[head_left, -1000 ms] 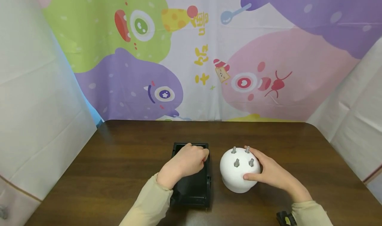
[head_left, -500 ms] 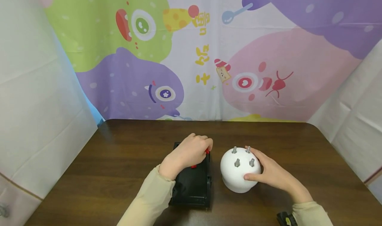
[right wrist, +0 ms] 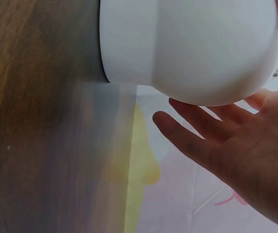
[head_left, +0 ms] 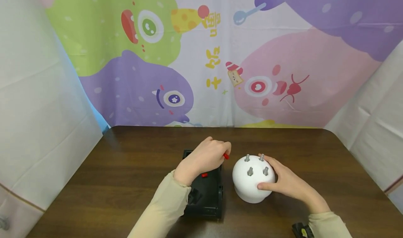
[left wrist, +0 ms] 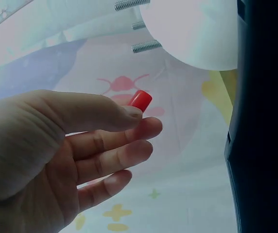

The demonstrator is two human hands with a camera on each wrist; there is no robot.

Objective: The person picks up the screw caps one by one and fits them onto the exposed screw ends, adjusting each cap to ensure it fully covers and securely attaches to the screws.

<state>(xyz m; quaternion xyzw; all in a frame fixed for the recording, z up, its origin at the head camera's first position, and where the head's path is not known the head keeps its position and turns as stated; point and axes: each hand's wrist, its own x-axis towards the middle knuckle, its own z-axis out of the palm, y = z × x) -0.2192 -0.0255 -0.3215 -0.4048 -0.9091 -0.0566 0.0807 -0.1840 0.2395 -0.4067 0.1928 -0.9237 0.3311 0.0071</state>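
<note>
Behind a dark wooden table (head_left: 132, 168) hangs a cartoon-monster backdrop (head_left: 220, 56).

Dark wood surface (head_left: 126, 168), rounded corners; cartoon-monster backdrop (head_left: 220, 56) behind; white sheeting (head_left: 34, 119) on both sides.

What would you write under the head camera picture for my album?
Left hand pinches a small red piece above a black tray; right hand holds a white dome.

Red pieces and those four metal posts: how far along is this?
Nothing seated: all four posts on the white dome look bare. The left hand pinches one red piece beside it; the right hand steadies it. Another red piece waits in the black tray.
</note>
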